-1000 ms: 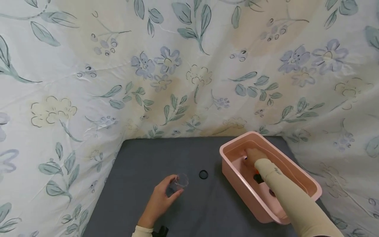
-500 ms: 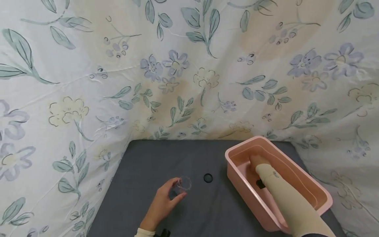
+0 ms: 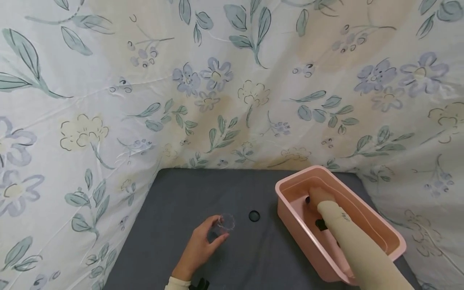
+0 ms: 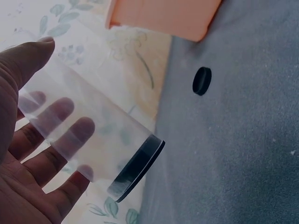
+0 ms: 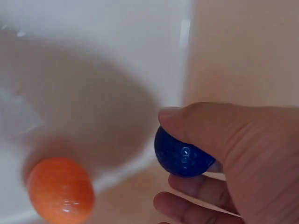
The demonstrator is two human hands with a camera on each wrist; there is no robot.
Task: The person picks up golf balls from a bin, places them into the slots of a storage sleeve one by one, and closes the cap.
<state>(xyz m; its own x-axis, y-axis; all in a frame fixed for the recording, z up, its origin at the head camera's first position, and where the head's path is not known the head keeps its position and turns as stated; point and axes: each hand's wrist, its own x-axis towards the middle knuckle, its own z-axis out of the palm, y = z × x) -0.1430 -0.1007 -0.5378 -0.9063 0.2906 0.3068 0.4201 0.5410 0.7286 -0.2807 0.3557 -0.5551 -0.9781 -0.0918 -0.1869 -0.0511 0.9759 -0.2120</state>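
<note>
No legible text, label, brand, number or sign appears in any view. The only possible marking is a small dark mark on the pale sleeve (image 3: 342,218) of the right arm, seen from the head camera; it may be a printed logo, but it is too small and blurred to read. The floral cloth (image 3: 217,88) carries printed leaves and flowers only, without lettering. The pink tub (image 3: 290,219), the clear jar (image 4: 88,140) with its dark rim, the black cap (image 4: 202,80), the blue ball (image 5: 180,156) and the orange ball (image 5: 60,189) all show plain, unmarked surfaces.
</note>
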